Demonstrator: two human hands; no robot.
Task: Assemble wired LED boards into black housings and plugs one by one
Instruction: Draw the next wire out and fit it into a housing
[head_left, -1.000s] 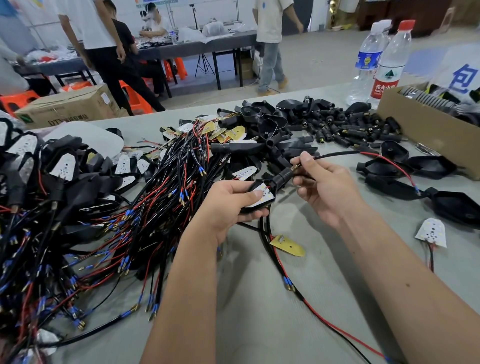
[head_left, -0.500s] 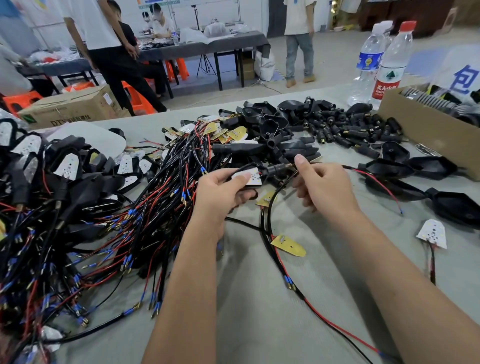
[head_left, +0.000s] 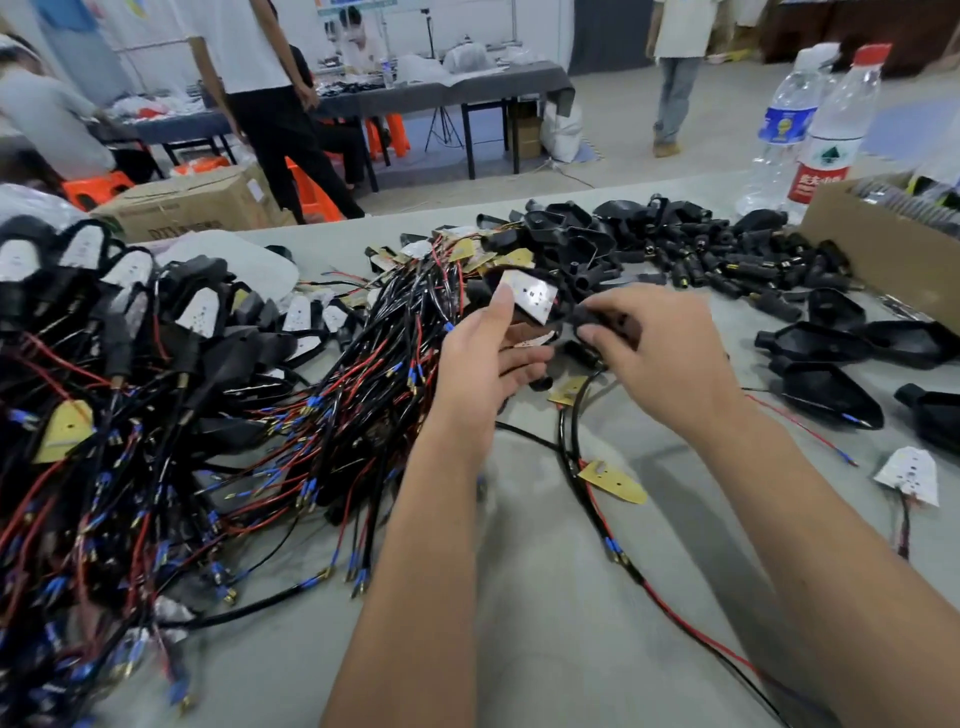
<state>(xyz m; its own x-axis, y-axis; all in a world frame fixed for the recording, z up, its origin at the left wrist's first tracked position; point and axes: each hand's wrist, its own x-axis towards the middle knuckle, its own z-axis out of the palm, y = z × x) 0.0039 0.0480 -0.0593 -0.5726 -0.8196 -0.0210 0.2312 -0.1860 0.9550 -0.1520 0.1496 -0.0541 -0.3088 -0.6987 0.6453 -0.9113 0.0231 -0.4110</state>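
Note:
My left hand (head_left: 483, 358) grips a black housing with a white LED board (head_left: 532, 300) seated in its face, thumb on the board's left edge. My right hand (head_left: 654, 353) pinches the black plug (head_left: 597, 318) at the housing's narrow end, fingers curled over it. The unit's black and red wire (head_left: 597, 499) hangs down from the hands and trails across the grey table toward the near right. Both hands are raised over the middle of the table, and the image is slightly blurred.
A tangle of wired assembled units (head_left: 156, 374) fills the left. Empty black housings (head_left: 831, 395) lie right, loose black plugs (head_left: 727, 260) behind, next to a cardboard box (head_left: 878, 260) and two water bottles (head_left: 810, 130). A loose white board (head_left: 909, 475) and yellow-backed boards (head_left: 613, 480) lie near.
Both hands have lifted the housing and moved it away from me. The white board now tilts up toward the camera, and my right hand has closed in on the plug end.

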